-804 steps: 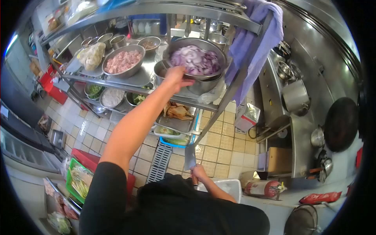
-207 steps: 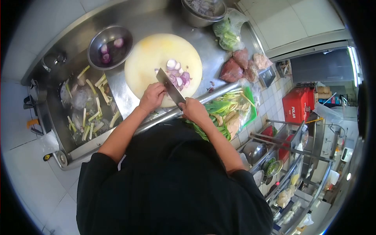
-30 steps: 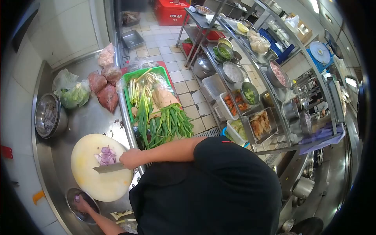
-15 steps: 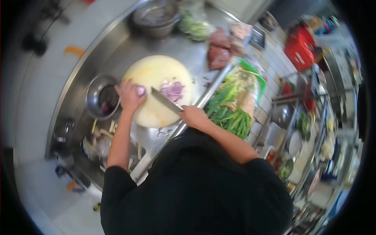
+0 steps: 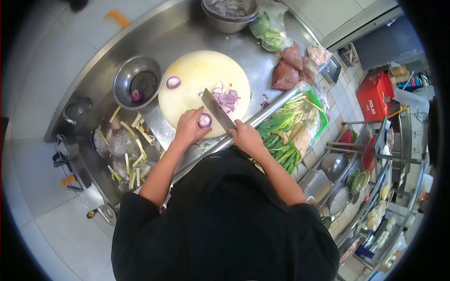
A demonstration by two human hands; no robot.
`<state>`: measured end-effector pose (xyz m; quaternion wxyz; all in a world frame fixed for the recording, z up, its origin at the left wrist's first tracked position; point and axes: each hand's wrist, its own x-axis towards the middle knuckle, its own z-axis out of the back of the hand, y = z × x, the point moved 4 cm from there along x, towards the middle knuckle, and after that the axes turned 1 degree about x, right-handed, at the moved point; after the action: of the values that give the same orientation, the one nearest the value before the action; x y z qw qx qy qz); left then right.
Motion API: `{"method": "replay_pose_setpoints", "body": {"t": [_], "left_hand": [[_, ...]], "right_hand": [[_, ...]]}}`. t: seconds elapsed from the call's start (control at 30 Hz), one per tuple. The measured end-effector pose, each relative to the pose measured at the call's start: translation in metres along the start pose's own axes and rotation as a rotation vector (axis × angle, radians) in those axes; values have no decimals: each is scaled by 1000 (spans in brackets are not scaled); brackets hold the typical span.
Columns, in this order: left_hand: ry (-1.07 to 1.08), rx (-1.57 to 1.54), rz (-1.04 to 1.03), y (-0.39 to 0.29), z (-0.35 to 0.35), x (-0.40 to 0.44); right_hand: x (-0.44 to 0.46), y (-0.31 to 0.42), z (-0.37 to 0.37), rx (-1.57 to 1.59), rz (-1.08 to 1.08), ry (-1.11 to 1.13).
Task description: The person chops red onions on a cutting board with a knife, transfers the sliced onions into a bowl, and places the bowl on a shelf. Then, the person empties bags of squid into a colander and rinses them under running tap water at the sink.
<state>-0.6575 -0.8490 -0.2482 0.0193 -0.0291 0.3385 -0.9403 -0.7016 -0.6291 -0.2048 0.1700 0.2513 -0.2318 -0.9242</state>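
Note:
My left hand [image 5: 190, 127] is closed on a halved red onion [image 5: 205, 120], its pale cut face showing, at the near edge of a round cutting board [image 5: 187, 65]. In my right hand [image 5: 247, 137] is the handle of a knife [image 5: 219, 110]. Its broad blade points up and left across the board, beside the onion half. Cut red onion pieces [image 5: 227, 99] lie in a pile just right of the blade. Another onion half [image 5: 173, 82] rests at the board's left side. A metal bowl [image 5: 123, 84] left of the board holds one small purple onion piece [image 5: 136, 95].
Vegetable trimmings [image 5: 126, 150] fill the sink area at lower left. Stacked bowls [image 5: 229, 23], a bagged green vegetable [image 5: 272, 35] and bagged meat [image 5: 287, 75] stand behind. Leafy greens [image 5: 281, 145] lie beyond the metal counter edge [image 5: 276, 102]. Shelves [image 5: 356, 154] are at right.
The view has shifted. My left hand has come closer to the knife with an onion half, and another half now lies at the board's left. The knife remains in my right hand.

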Motion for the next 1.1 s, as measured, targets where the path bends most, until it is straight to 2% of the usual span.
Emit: {"method": "replay_pose_setpoints", "body": {"t": [0.17,0.27,0.47,0.63,0.73,0.9,0.93,1.03,1.1], "left_hand": [[-287,-80,-95,-4,1,-15],[-258,-195,-101,-3,2,-19],[-301,-159,-159,-7,0,-19],[-345,-190,-125,-6,-5,-19],[-327,-176,-75,-5,-15,-26],[-367,-239,-87,-6,-21,-14],[-353,-117,-105,-8,-15,-12],[-74,41,-33,-5,-7,-7],[-221,-90,-71,-9,2,-11]], "right_hand": [[-34,11,14,-51,122,-95],[-47,14,16,-75,176,-122],[-55,18,12,-204,217,-88],[-44,8,-15,-234,238,-45],[-8,13,-43,-264,220,1],[6,11,-18,-160,140,68],[7,5,-15,-129,134,71],[-3,2,-5,-175,135,14],[-14,11,-1,-174,125,-9]]}}
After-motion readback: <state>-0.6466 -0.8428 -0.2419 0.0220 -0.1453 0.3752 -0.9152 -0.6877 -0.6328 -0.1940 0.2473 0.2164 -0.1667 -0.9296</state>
